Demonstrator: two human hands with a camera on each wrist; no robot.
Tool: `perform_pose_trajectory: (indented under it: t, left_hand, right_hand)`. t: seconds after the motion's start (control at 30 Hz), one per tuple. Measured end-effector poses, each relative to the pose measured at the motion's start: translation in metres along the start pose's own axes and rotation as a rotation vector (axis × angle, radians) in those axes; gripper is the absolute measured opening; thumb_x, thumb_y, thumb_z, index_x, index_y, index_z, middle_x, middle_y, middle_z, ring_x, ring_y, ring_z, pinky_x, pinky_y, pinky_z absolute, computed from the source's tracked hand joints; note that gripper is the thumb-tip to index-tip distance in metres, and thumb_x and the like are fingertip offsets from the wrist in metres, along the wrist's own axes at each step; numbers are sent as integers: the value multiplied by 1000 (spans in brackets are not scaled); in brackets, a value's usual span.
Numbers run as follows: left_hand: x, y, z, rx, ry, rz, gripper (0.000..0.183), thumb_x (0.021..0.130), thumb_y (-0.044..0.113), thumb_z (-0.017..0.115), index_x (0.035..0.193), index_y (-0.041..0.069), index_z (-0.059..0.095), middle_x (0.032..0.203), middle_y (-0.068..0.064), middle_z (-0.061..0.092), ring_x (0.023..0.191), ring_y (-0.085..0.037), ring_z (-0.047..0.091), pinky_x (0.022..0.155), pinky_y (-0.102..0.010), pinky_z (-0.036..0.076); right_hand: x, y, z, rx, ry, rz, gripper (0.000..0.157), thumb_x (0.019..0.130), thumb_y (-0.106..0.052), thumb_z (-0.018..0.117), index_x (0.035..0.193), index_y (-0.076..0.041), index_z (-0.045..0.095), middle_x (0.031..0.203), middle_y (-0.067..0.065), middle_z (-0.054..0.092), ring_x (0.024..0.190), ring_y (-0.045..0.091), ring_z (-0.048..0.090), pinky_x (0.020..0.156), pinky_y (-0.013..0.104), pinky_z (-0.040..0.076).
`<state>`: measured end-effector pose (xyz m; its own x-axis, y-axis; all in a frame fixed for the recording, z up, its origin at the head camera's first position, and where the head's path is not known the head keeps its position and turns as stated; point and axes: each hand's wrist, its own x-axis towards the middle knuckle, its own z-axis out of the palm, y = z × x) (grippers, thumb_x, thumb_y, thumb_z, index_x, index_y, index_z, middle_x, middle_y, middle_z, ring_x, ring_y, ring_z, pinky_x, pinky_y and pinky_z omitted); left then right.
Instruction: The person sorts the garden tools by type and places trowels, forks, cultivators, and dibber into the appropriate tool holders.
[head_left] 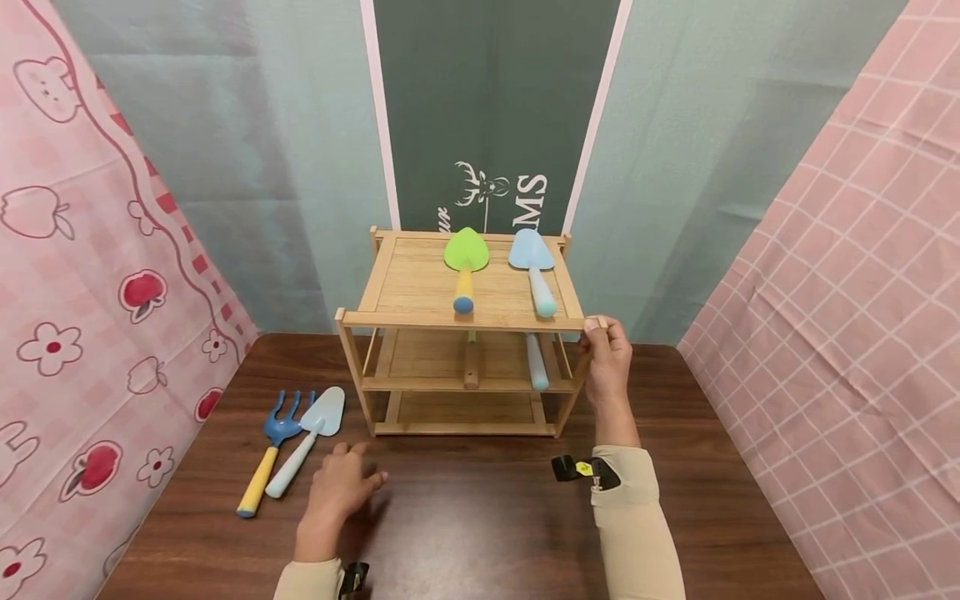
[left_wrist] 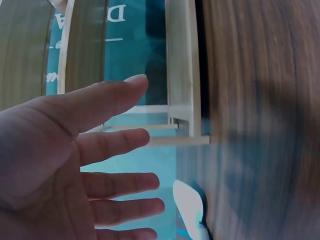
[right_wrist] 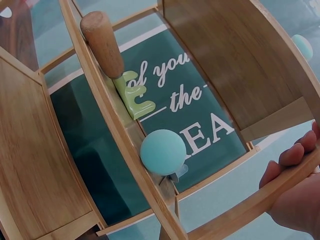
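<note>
A three-tier wooden shelf (head_left: 412,279) stands at the middle of the table. My right hand (head_left: 609,358) grips the top of its front right post, and the right wrist view shows the fingers curled round the wood. Near the shelf's front left foot, my left hand (head_left: 341,487) hovers with fingers spread, holding nothing. On the top tier lie a green trowel (head_left: 465,250) with a yellow handle and a light blue trowel (head_left: 531,250). The middle tier bears a green hand fork (right_wrist: 137,100) with a wooden handle and a light blue-handled tool (head_left: 536,362), its head mostly hidden.
Left of the shelf, a blue hand fork (head_left: 281,427) with a yellow handle lies beside a pale blue trowel (head_left: 324,411) on the dark wooden table (head_left: 480,517). Pink patterned cloths (head_left: 847,275) hang at both sides, and a green cloth (head_left: 495,92) hangs behind.
</note>
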<state>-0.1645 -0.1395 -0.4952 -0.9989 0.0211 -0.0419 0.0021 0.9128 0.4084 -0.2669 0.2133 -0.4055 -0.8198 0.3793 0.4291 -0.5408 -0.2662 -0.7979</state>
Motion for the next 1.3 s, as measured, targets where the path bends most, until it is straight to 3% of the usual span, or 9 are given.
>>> perform_pose_trajectory:
  t: [0.5,0.77,1.0,1.13,1.3]
  left_hand:
    - [-8,-37,-10,-11,111,-50,55,79,25,73,120,-6,55,119,-36,45,100,-56,47,71,-62,43]
    - [-11,-52,-11,-14,130,-105,57,80,25,72,124,-6,52,122,-39,40,101,-58,44,70,-66,40]
    - [-14,-66,-7,-13,220,-107,56,78,22,72,123,-5,53,122,-38,42,101,-58,45,72,-65,39]
    - [-17,-73,-6,-36,271,-117,57,78,21,72,122,-7,52,121,-37,42,103,-57,43,76,-66,37]
    - [-19,-81,-5,-95,270,-134,61,78,23,72,126,-5,47,121,-34,41,108,-57,38,81,-67,32]
  right_hand:
    - [-1,-2,0,-7,-2,2,6,89,-4,57,84,-7,59,67,4,49,64,15,47,60,25,41]
    - [-1,-3,1,-6,-4,1,4,89,-5,57,85,-5,59,67,5,49,64,15,47,60,25,40]
    - [-2,-3,2,3,2,3,5,89,-5,57,85,-6,59,67,4,49,63,15,47,59,25,40]
    - [-2,-3,2,1,10,9,5,89,-5,58,85,-6,59,67,4,48,64,15,46,59,24,40]
    - [-2,-4,2,-2,19,12,4,89,-6,59,85,-6,59,67,4,49,64,15,46,59,24,40]
